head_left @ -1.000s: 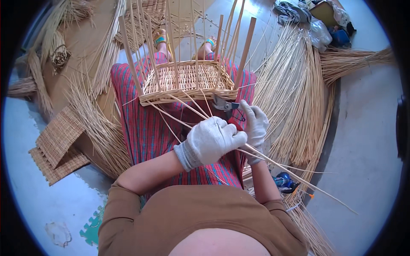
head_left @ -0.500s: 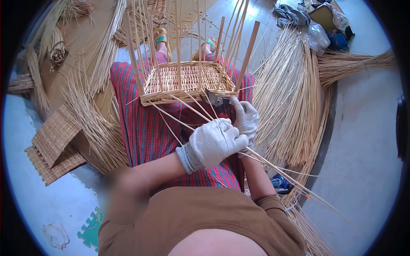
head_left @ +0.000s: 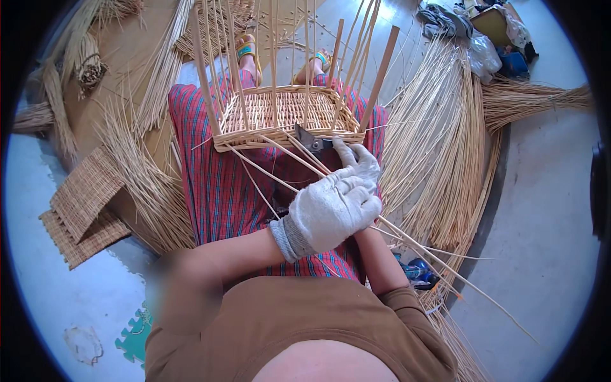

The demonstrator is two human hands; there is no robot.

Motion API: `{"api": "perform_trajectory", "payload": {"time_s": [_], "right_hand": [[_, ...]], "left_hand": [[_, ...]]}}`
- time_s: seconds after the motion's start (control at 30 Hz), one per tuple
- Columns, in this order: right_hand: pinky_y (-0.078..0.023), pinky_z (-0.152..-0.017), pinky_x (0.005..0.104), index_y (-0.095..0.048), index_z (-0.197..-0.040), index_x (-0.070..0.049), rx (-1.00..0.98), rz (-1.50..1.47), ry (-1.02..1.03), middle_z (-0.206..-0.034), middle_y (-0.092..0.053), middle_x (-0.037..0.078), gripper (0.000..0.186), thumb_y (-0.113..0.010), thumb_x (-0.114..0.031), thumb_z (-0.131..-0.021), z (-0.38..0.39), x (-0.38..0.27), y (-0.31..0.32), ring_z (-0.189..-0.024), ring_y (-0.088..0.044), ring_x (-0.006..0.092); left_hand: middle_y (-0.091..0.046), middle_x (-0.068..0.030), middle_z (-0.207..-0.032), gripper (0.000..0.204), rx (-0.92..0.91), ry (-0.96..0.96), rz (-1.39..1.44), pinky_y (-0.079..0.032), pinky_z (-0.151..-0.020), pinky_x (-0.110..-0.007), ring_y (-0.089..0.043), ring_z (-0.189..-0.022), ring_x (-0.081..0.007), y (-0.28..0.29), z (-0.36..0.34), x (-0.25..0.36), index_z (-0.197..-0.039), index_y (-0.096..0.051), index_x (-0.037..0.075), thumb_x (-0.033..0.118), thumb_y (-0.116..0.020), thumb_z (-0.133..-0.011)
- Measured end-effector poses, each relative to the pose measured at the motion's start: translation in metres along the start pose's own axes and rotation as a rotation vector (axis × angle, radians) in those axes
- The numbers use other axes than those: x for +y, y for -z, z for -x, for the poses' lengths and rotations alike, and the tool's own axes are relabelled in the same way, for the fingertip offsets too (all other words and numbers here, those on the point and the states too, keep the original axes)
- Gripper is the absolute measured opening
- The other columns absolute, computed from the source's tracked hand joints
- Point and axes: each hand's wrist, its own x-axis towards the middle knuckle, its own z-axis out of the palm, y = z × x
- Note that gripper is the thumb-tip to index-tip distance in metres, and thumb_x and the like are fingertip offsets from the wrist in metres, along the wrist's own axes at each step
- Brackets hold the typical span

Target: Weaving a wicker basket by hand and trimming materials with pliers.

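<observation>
A pale rectangular wicker basket [head_left: 291,108] rests on the red-plaid lap [head_left: 213,197], likely for steadiness. The white-gloved left hand [head_left: 334,210] closes round slender cream reeds [head_left: 410,240], presumably gathering them; the white-gloved right hand [head_left: 359,167], partly hidden, seems to grip dark-bladed metal shears [head_left: 316,146].

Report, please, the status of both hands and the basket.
Left hand closed around thin canes, partly covering right hand. Right hand holding shears at near edge of basket. Canes crossing just below that edge.
</observation>
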Motion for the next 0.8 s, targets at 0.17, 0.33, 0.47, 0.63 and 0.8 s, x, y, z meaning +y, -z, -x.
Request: {"api": "perform_trajectory", "payload": {"time_s": [0.17, 0.33, 0.47, 0.63, 0.8], "right_hand": [[-0.047, -0.071, 0.0434, -0.071, -0.094, -0.008, 0.276, 0.178, 0.329, -0.078, -0.061, 0.011, 0.025, -0.082, -0.028, -0.085, 0.019, -0.005, -0.004, -0.076, -0.061, 0.0294], [-0.045, -0.083, 0.0423, -0.069, -0.122, -0.020, 0.035, 0.212, 0.201, -0.098, -0.059, 0.009, 0.037, -0.076, -0.032, -0.087, 0.030, -0.007, 0.001, -0.092, -0.057, 0.0292], [-0.044, -0.090, 0.0431, -0.068, -0.132, -0.023, -0.193, 0.215, 0.055, -0.108, -0.058, 0.010, 0.046, -0.075, -0.034, -0.088, 0.025, -0.010, 0.003, -0.100, -0.055, 0.0299], [-0.043, -0.094, 0.0420, -0.066, -0.135, -0.023, -0.246, 0.116, 0.083, -0.113, -0.058, 0.009, 0.051, -0.076, -0.035, -0.087, 0.027, -0.012, 0.003, -0.106, -0.054, 0.0290], [-0.043, -0.098, 0.0410, -0.064, -0.138, -0.023, -0.264, 0.103, 0.088, -0.118, -0.057, 0.009, 0.055, -0.078, -0.037, -0.086, 0.040, -0.013, 0.005, -0.111, -0.053, 0.0280]], "left_hand": [[-0.069, -0.0113, -0.108, 0.027, 0.005, 0.004, 0.018, -0.052, -0.105, -0.044, -0.068, -0.112, -0.0283, -0.003, -0.001, 0.002, -0.104, -0.066, 0.007, 0.019, -0.061, -0.080], [-0.068, -0.0119, -0.106, 0.029, 0.064, 0.011, -0.037, -0.051, -0.106, -0.046, -0.068, -0.110, -0.0298, -0.006, 0.000, 0.005, -0.102, -0.064, 0.006, 0.020, -0.062, -0.076], [-0.065, -0.0095, -0.098, 0.030, -0.022, 0.049, -0.038, -0.050, -0.108, -0.045, -0.068, -0.106, -0.0279, -0.005, 0.002, 0.010, -0.103, -0.064, 0.008, 0.020, -0.062, -0.075], [-0.064, -0.0131, -0.095, 0.022, -0.010, 0.135, -0.153, -0.041, -0.115, -0.057, -0.066, -0.109, -0.0347, -0.023, -0.008, 0.013, -0.099, -0.063, 0.009, 0.018, -0.059, -0.079], [-0.062, -0.0077, -0.092, 0.025, -0.079, 0.470, -0.964, -0.033, -0.120, -0.060, -0.064, -0.098, -0.0262, -0.086, -0.040, 0.009, -0.097, -0.061, 0.013, 0.017, -0.073, -0.075]]}}
